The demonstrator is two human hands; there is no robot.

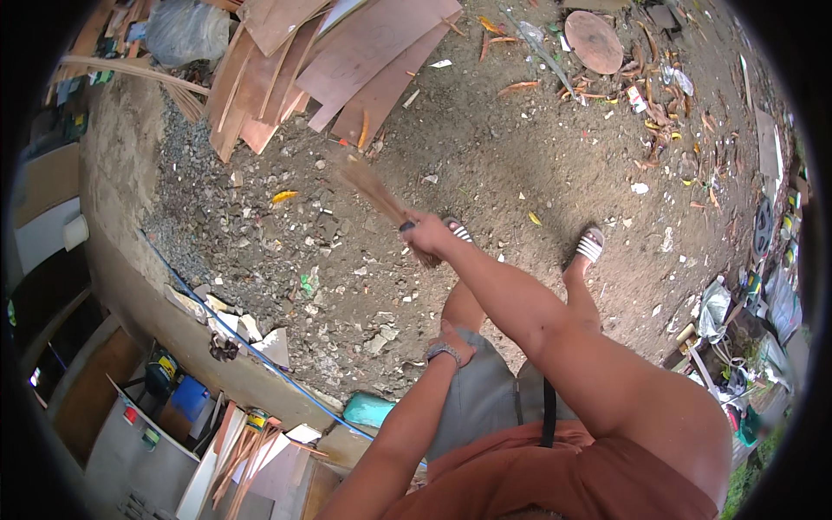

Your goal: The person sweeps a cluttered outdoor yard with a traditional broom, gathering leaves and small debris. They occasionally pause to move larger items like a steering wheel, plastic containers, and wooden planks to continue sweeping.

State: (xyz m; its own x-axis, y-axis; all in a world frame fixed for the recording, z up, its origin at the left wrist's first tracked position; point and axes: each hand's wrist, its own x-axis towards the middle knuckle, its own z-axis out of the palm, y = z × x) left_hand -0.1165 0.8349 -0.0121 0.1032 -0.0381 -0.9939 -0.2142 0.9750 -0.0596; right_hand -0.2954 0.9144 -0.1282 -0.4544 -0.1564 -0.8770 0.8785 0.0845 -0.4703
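Observation:
My right hand (426, 236) is closed around a stick broom (374, 186), gripping it near its dark binding. The broom's bristles slant up and left over the dirt and are blurred at the tips. A short bundled end sticks out below my fist. My left hand (456, 345), with a bracelet on the wrist, lies on my bent left knee at the hem of my grey shorts (477, 390). It holds nothing. Small stones, broken chips and dry leaves lie scattered on the ground (511, 173) around the broom.
Brown wooden boards (381, 61) are piled at the far left, next to a plastic bag (186, 33). A low concrete wall with a blue hose (260, 355) runs along the left. A round disc (594, 42) lies far off. Mixed rubbish (715, 310) lines the right side.

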